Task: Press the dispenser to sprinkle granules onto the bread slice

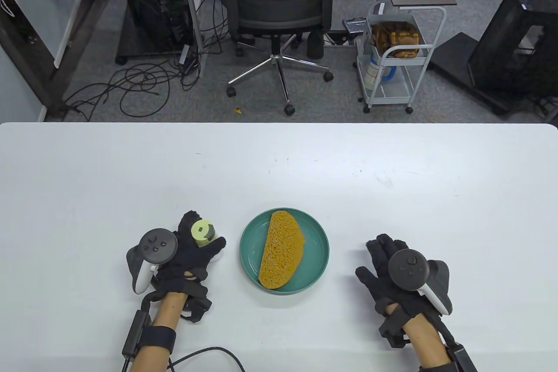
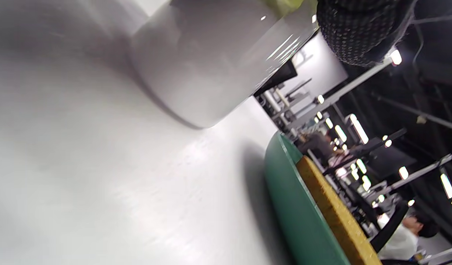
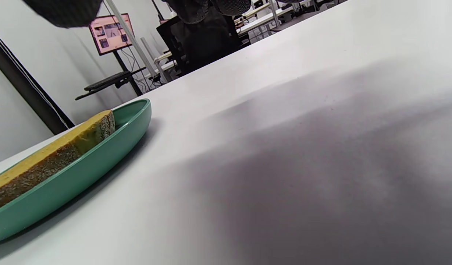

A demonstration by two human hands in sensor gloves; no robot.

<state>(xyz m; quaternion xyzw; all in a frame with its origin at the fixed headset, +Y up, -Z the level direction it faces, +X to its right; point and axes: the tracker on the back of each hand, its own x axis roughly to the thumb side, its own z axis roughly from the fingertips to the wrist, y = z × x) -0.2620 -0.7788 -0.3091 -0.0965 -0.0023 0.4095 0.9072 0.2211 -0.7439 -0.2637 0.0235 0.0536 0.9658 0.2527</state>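
Note:
A yellow-brown bread slice (image 1: 281, 256) lies on a green plate (image 1: 320, 250) near the table's front middle. Left of the plate stands the dispenser (image 1: 202, 232), with a pale yellow-green top and a white body (image 2: 203, 62). My left hand (image 1: 192, 250) grips the dispenser around its sides as it stands on the table. My right hand (image 1: 386, 265) rests flat on the table to the right of the plate, fingers spread, holding nothing. The plate (image 2: 295, 213) and bread (image 2: 336, 213) show in the left wrist view, and the plate (image 3: 82, 165) with its bread (image 3: 53, 154) in the right wrist view.
The white table (image 1: 279, 162) stretches wide behind the plate. Beyond its far edge stand an office chair (image 1: 279, 1) and a small white cart (image 1: 394, 58). A black cable (image 1: 209, 352) runs from my left forearm over the table's front edge.

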